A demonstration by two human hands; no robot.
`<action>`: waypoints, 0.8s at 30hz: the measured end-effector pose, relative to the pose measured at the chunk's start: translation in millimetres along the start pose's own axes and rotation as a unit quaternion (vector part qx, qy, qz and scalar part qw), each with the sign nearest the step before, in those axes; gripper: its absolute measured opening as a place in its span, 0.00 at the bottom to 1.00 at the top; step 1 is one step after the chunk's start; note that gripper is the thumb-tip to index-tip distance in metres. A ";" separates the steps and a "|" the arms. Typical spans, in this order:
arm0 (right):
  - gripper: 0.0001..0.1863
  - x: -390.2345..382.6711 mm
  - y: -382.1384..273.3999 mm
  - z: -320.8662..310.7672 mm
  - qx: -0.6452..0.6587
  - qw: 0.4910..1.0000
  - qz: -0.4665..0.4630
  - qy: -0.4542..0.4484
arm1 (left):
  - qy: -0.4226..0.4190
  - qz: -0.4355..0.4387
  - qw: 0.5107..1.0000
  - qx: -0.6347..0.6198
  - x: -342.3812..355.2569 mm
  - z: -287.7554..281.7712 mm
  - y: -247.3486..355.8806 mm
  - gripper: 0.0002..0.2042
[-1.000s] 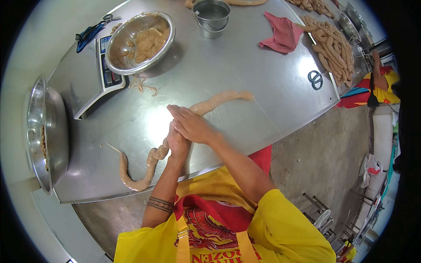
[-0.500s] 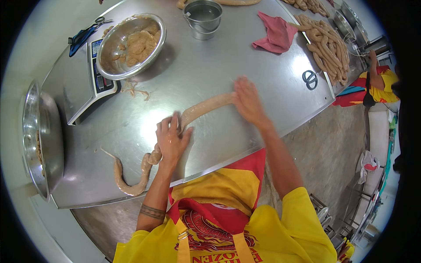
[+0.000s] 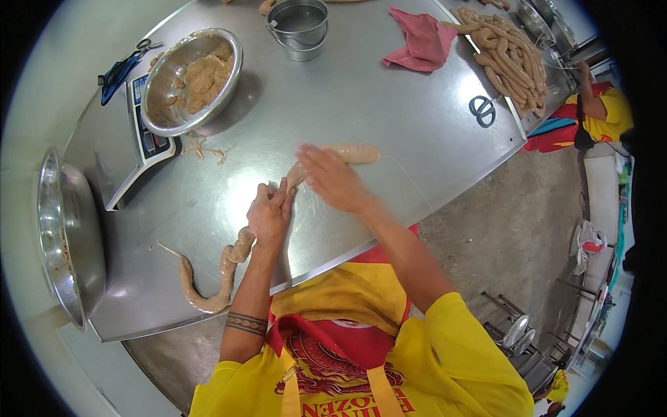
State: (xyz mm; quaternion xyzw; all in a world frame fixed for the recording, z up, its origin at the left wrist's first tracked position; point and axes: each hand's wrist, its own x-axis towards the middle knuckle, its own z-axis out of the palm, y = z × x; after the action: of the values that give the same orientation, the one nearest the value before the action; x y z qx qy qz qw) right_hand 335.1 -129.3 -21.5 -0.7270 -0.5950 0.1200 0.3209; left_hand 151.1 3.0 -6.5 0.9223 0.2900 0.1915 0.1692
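Observation:
A long, pale raw sausage (image 3: 353, 153) lies on the steel table, its plump right end uncovered. A thin string (image 3: 406, 177) trails from that end toward the table's near edge. My left hand (image 3: 269, 214) is closed on the sausage near its left part, thumb and fingers pressed together. Across the middle of it lies my right hand (image 3: 330, 177), slightly blurred, with its fingers stretched out flat over the casing. On the near side of my left hand, the sausage's other length (image 3: 226, 281) curls away to the left in twisted links, ending in a thin tail of casing.
A steel bowl of ground meat (image 3: 147, 104) rests on a scale (image 3: 132, 170). Another large bowl (image 3: 52, 236) stands far left. Farther back are a metal bucket (image 3: 297, 48), a pink cloth (image 3: 420, 42), scissors (image 3: 482, 111) and piled sausages (image 3: 511, 59). A co-worker (image 3: 601, 118) is at right.
My right hand has slid left along the sausage from its right end toward my left hand, uncovering that end and the string. The fingers of my left hand have drawn together.

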 end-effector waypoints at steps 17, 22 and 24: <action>0.26 -65.1 83.6 -83.1 -0.043 0.967 0.145 0.204 | -0.073 -0.009 0.996 0.046 9.6 -24.2 21.5 0.31; 0.30 -137.1 117.4 -152.2 0.083 0.936 0.292 0.175 | -0.106 0.182 0.973 -0.095 77.2 33.7 95.8 0.35; 0.33 -121.9 84.0 -140.2 -0.094 0.937 0.290 0.167 | -0.144 0.239 0.957 -0.082 97.9 59.5 113.3 0.31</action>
State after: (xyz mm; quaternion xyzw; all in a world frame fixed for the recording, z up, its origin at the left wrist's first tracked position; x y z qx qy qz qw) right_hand 447.2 -296.8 9.3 -0.9046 -0.3042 0.0280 0.2973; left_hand 305.4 -38.1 14.7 0.9654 0.0170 0.1145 0.2336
